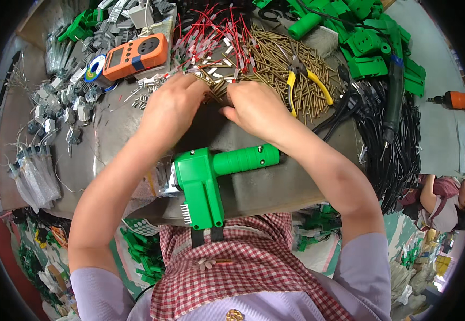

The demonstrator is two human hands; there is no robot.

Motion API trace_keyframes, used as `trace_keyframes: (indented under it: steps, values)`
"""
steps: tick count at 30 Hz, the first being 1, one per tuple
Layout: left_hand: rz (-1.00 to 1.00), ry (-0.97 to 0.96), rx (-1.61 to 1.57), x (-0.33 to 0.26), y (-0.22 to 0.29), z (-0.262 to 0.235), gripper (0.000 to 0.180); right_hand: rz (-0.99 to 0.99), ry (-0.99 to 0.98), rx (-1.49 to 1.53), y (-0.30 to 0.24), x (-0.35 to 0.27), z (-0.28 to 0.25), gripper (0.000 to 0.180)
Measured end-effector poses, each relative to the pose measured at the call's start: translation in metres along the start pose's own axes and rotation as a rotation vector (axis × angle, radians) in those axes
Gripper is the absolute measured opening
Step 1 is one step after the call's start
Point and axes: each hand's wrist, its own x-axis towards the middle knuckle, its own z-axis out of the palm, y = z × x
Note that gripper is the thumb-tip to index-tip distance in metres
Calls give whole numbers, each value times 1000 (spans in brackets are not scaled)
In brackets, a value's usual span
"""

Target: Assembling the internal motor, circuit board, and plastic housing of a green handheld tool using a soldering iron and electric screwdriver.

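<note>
My left hand (174, 102) reaches to the near edge of the heap of brass-coloured screws (305, 69) and red-wired parts (211, 35). Its fingers are curled, and their tips are hidden, as is anything between them. Beside it, my right hand (255, 105) is bent in over the same spot, thumb tucked near the fingers. What it holds, if anything, cannot be made out. Nearer to me, a green plastic tool housing (197, 179) lies at the table's front edge, its ribbed round handle pointing right. Yellow-handled pliers (299, 80) rest on the screws, right of my right hand.
An orange meter (136, 56) and a solder spool (96, 69) stand left of the heap. Grey metal parts (74, 101) cover the left side. Green housings (366, 45), a power screwdriver (394, 101) and black cables (387, 160) fill the right. Another person (438, 200) sits at far right.
</note>
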Motion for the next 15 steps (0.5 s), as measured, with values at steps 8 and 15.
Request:
trace_keyframes:
  steps: [8,15]
  values:
    - [276,96,144,22,-30,5,25,25,145,1,19,-14,-19,14]
    - [-241,-54,-169,-19,-14,-18,13,-15,-176,702,-26,-108,-62,7]
